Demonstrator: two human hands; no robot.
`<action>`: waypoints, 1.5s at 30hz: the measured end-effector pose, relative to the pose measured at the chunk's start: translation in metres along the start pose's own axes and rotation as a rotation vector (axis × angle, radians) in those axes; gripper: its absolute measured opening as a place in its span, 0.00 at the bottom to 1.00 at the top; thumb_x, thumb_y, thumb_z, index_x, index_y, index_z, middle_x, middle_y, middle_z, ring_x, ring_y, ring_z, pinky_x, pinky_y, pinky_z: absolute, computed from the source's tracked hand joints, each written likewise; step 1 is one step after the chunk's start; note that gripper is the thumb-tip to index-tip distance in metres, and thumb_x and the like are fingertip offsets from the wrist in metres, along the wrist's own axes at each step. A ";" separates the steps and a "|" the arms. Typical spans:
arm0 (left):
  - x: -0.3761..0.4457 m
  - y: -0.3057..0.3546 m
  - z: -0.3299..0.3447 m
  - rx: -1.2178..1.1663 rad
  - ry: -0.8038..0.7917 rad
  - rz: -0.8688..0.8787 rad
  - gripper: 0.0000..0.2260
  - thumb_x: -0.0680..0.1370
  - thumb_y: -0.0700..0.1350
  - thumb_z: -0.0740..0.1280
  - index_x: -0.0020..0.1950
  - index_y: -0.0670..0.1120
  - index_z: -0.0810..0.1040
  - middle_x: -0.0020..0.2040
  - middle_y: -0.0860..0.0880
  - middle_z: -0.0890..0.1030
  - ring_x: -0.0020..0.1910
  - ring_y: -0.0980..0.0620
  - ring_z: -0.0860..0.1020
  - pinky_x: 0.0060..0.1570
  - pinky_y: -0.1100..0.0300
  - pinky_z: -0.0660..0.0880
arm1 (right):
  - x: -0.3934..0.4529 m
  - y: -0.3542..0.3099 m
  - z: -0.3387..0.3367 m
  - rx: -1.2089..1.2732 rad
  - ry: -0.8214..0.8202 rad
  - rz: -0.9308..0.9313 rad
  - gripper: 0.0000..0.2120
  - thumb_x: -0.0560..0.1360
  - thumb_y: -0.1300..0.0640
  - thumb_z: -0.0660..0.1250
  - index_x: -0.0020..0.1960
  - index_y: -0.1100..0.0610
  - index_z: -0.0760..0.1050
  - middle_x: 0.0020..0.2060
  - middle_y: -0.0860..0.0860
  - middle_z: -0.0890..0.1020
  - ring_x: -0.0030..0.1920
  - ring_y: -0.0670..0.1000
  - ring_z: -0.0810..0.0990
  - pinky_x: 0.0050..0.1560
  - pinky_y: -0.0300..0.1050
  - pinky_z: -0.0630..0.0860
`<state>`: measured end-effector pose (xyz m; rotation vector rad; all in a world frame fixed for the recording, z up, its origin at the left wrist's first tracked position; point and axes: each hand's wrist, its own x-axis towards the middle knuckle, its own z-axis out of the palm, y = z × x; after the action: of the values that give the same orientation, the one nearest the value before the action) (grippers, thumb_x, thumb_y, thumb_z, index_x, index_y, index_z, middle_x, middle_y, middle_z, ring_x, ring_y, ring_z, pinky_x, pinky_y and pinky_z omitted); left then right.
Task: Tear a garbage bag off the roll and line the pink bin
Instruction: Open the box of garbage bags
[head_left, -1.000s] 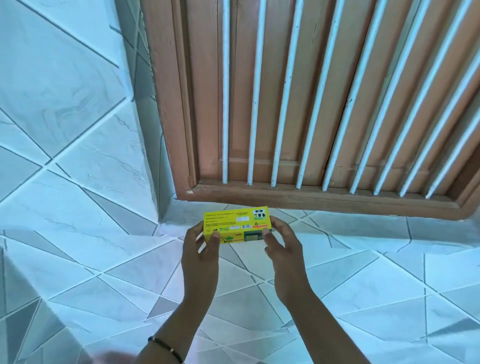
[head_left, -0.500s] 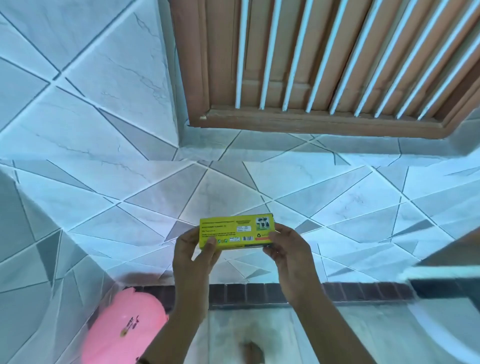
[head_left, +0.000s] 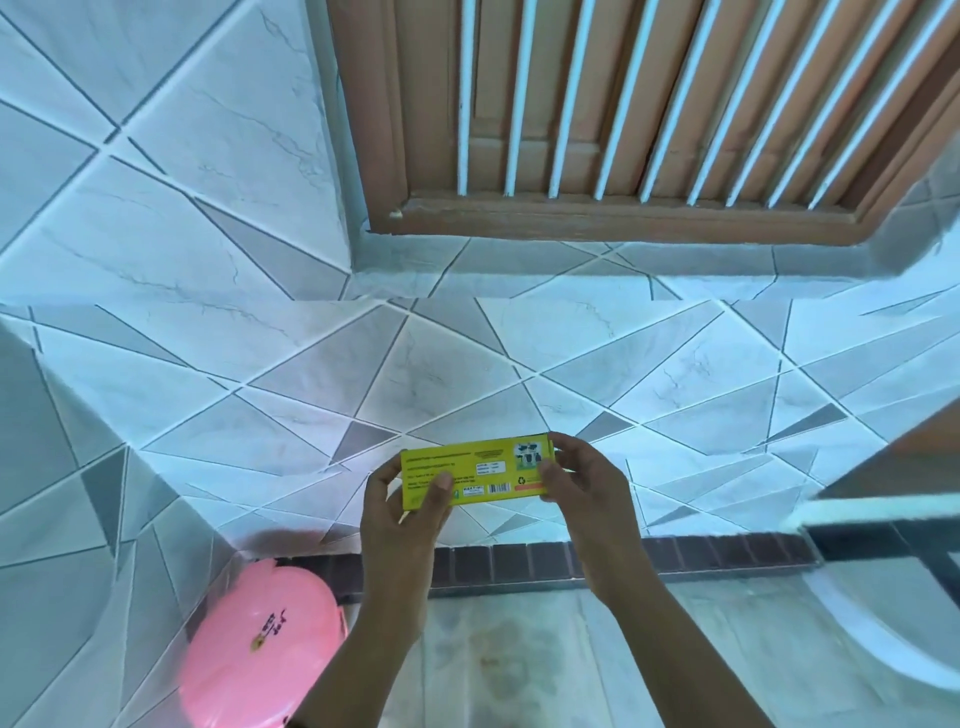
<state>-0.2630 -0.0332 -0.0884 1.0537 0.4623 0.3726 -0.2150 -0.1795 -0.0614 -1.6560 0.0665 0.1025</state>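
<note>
— Holding it out in front, are they? What have they got?

— A yellow box (head_left: 475, 475), the garbage-bag packet by the look of it. It sits between the two hands, raised in front of the tiled wall (head_left: 208, 218), touching nothing but fingers.

— Which hand has which end?

— The left hand (head_left: 402, 512) takes the left end: thumb (head_left: 439, 491) laid across the printed face, fingers curled round behind. The right hand (head_left: 582, 486) pinches the right end, fingers wrapped over the short edge and the thumb on the front. Each grip is clamped on the box.

— And how does the box lie?

— Long axis running left to right, close to level, the right end a touch higher. The broad printed face is turned toward the person: small lines of text on the left, a barcode near the bottom middle, a little picture at the upper right. The print is too small to read from here.

— Where's the bin?

— The pink bin (head_left: 260, 654) is down at the lower left, on the floor in the corner, well below the box and apart from both hands. Its lid is on, with a small mark on top.

— Anything else?

— A wooden window frame with white bars (head_left: 571, 104) above, a dark brick strip (head_left: 519, 564) along the wall's foot, and a white curved rim (head_left: 883, 654) at the right edge.
</note>
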 end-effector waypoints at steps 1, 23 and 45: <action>0.000 0.002 0.002 0.020 -0.013 0.015 0.16 0.65 0.46 0.72 0.51 0.52 0.75 0.40 0.52 0.86 0.41 0.53 0.83 0.48 0.59 0.79 | 0.000 -0.001 -0.003 0.013 -0.016 -0.018 0.11 0.76 0.62 0.63 0.58 0.55 0.77 0.49 0.54 0.84 0.40 0.44 0.82 0.42 0.36 0.77; 0.020 0.010 0.031 -0.136 -0.077 -0.101 0.15 0.76 0.39 0.65 0.63 0.39 0.73 0.37 0.50 0.85 0.36 0.54 0.83 0.42 0.59 0.82 | 0.026 -0.009 -0.049 -0.708 0.095 -0.910 0.08 0.74 0.60 0.60 0.49 0.55 0.77 0.49 0.44 0.79 0.53 0.47 0.73 0.54 0.41 0.70; 0.016 0.052 0.074 0.453 -0.099 0.312 0.17 0.68 0.43 0.75 0.54 0.56 0.79 0.45 0.56 0.84 0.41 0.60 0.83 0.43 0.68 0.79 | 0.044 0.005 -0.064 0.212 -0.386 0.123 0.14 0.69 0.68 0.68 0.54 0.61 0.80 0.52 0.58 0.84 0.51 0.54 0.82 0.62 0.50 0.75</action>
<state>-0.2137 -0.0562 -0.0140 1.5863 0.2966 0.5022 -0.1703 -0.2426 -0.0660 -1.3952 -0.1116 0.4902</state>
